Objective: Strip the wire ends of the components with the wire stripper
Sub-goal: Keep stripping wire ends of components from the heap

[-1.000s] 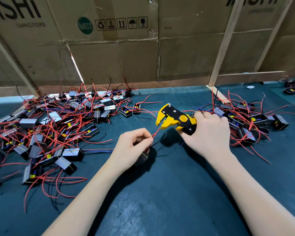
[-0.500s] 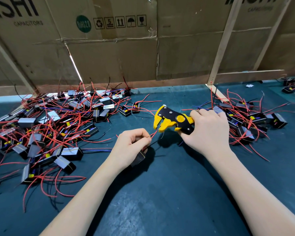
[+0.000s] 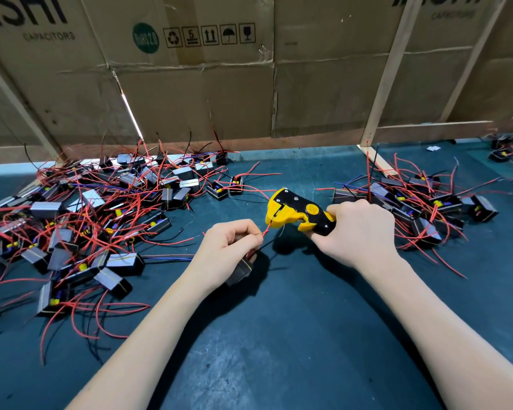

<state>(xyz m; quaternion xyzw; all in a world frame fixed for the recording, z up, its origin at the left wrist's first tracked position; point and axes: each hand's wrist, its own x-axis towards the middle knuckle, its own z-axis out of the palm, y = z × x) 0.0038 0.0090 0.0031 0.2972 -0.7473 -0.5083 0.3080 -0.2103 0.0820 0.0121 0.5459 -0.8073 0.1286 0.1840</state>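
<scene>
My right hand (image 3: pixel 359 232) grips the handles of a yellow and black wire stripper (image 3: pixel 293 213) above the middle of the dark green table (image 3: pixel 293 335). Its yellow jaws point left and close on the end of a thin red wire (image 3: pixel 265 229). My left hand (image 3: pixel 228 247) pinches that red wire just left of the jaws. A small black component (image 3: pixel 241 272) hangs under my left hand, partly hidden by the palm.
A large heap of black components with red wires (image 3: pixel 95 220) covers the left of the table. A smaller heap (image 3: pixel 427 208) lies right of my right hand. Cardboard walls (image 3: pixel 219 99) and a wooden slat (image 3: pixel 382 84) close the back.
The stripper's jaws have come down onto the red wire end and closed on it. My left hand stayed in place, pinching the wire.
</scene>
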